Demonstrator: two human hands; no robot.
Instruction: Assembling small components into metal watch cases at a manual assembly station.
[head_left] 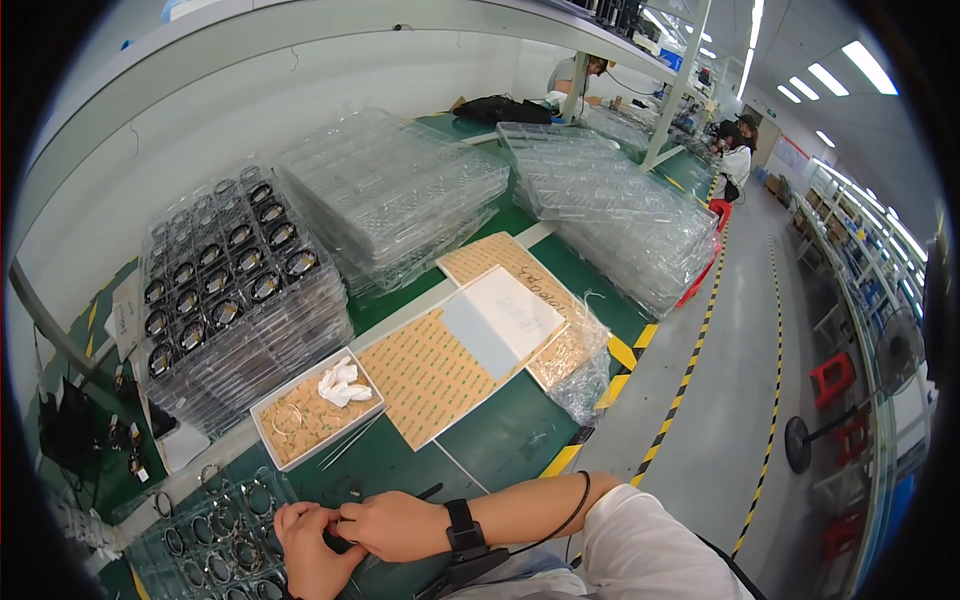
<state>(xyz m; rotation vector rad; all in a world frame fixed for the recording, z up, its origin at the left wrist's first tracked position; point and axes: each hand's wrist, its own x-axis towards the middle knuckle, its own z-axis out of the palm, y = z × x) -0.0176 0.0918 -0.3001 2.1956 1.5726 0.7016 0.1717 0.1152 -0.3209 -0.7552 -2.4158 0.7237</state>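
My left hand (312,556) and my right hand (394,526) meet low in the picture, fingers curled together over the green bench. A small dark part shows between them, but the fingers hide most of it. Just left of my hands lies a clear tray (205,566) with several round metal rings in its pockets. A thin black tool (430,492) sticks out beyond my right hand. Past the hands, a white box (266,432) holds tan scraps and a crumpled white tissue (344,383). Thin metal tweezers (348,443) lie beside this box.
At the left stands a tall stack of clear trays (250,345), its top filled with dark ring-shaped parts. More clear trays (390,190) and a further stack (610,200) stand behind. Tan patterned sheets (420,385) lie mid-bench. Another person (738,160) is beyond, by the aisle.
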